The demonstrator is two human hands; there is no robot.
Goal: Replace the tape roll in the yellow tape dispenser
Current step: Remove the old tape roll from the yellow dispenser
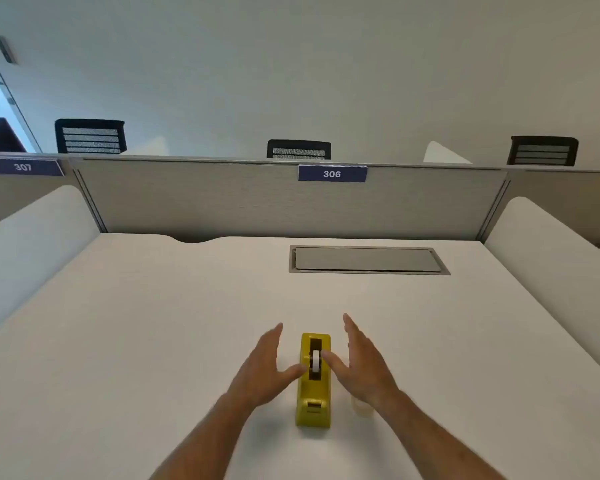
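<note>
Desk (153, 341): a white top that fills the lower half of the view, with a grey partition (222, 199) along its far edge.
Yellow tape dispenser (313, 403): stands on the desk at 6 o'clock from the view's centre, its long axis running from 12 to 6 o'clock, the cutter end nearest the person.
Tape roll (316, 362): a narrow white roll seated on edge in the dark slot of the dispenser, toward its 12 o'clock end.
Left hand (260, 368): at 9 o'clock of the dispenser, palm turned inward, fingers straight and slightly apart, holding nothing; the thumb tip reaches the dispenser's left wall beside the roll.
Right hand (364, 362): at 3 o'clock of the dispenser, palm turned inward, fingers stretched out and spread, gripping nothing; the thumb tip lies at the slot's right edge, just beside the roll.
Second roll (361, 408): a pale, clear-looking roll flat on the desk at 3 o'clock of the cutter end, partly hidden under the right wrist.
Cable hatch (368, 259): a grey lid set flush in the desk at 12 o'clock of the dispenser, well apart from it.
Signs: "306" (332, 173) on the partition at 12 o'clock, "307" (23, 167) at 10 o'clock.
Chairs (90, 136): three dark mesh backs show above the partition.
</note>
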